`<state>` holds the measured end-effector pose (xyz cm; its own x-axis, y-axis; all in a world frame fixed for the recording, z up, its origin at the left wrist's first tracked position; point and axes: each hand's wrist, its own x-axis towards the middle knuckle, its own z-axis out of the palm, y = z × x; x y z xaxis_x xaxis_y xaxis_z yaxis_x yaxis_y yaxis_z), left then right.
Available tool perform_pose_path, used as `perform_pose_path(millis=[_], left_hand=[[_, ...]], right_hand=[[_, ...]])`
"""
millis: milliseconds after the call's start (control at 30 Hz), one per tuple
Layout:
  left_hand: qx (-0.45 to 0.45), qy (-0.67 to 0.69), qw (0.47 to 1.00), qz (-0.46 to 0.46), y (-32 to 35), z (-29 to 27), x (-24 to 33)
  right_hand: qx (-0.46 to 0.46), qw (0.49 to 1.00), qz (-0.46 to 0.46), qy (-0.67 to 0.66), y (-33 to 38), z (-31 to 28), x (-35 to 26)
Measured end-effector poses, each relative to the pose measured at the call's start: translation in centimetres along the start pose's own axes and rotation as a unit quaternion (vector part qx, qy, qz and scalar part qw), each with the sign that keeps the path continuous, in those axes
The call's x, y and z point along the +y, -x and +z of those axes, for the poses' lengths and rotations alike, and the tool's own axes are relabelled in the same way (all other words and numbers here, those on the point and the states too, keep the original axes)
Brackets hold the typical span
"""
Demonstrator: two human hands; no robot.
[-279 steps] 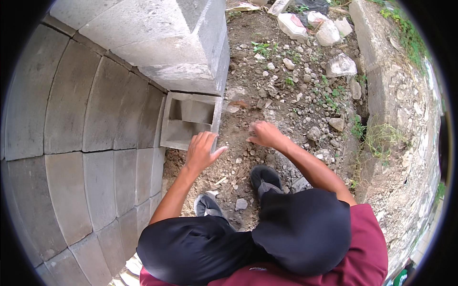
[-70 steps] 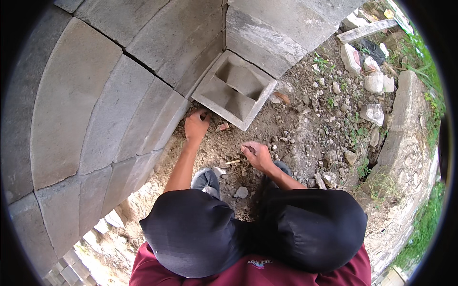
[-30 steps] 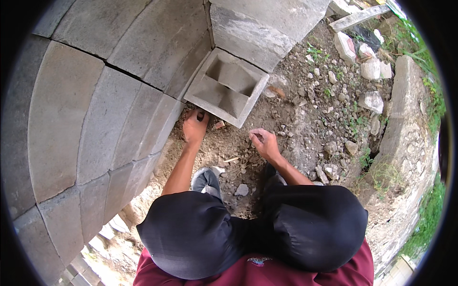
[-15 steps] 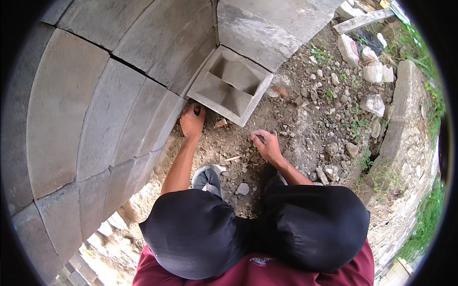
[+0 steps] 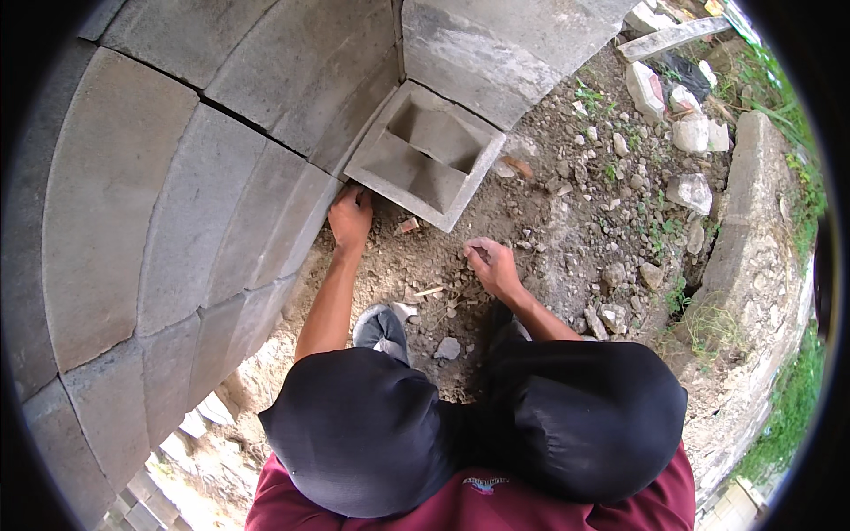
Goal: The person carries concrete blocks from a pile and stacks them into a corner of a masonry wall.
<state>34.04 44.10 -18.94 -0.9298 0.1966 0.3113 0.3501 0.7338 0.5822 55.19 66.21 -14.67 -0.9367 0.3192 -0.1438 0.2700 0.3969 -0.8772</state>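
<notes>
Far left I've got the curved wall of grey blocks [image 5: 159, 203], big slabs w/ dark joints, bending away toward the rim. At its foot the left hand [image 5: 351, 218] is stretched fwd, palm down, fingers curled loosely onto the dirt right at the near corner of the hollow concrete block [image 5: 425, 155]; fingertips look to be touching the block's lower edge, but I can't tell if they hold anything, the grip is hidden under the hand. The block lies tilted on the ground, two open cells facing up, tucked under the corner of the upper wall block [image 5: 496, 44]. Just right of the left hand, a small reddish brick chip [image 5: 408, 226] sits on the soil by the block's bottom corner. Below, between the arms, a grey shoe [image 5: 381, 327] and a pale stone [image 5: 448, 348] near it. Next over, the right hand [image 5: 491, 264] hovers low over the dirt, fingers bunched together, thumb side pinched in; looks closed on sth small, can't make out what. It's well apart from the block. Right of that: loose rubble ground [image 5: 602, 221] w/ scattered stones, a few weeds, then pale broken chunks [image 5: 691, 133] up top and a long concrete kerb [image 5: 753, 221] along the right rim, grass beyond it.
</notes>
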Motion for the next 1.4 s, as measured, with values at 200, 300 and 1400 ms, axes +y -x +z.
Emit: perform_pose_path(millis=[200,300,1400], left_hand=[[-0.015,0.005,1.000,0.007,-0.1,0.2,1.4],[-0.020,-0.031,0.999,0.001,0.0,-0.3,1.4],[0.028,-0.052,0.998,-0.034,-0.2,-0.2,0.4]], right_hand=[[0.010,0.999,0.022,-0.035,0.1,-0.5,0.7],[-0.005,0.999,0.041,-0.002,0.1,-0.5,-0.3],[0.004,1.000,0.012,0.005,0.3,-0.9,-0.4]])
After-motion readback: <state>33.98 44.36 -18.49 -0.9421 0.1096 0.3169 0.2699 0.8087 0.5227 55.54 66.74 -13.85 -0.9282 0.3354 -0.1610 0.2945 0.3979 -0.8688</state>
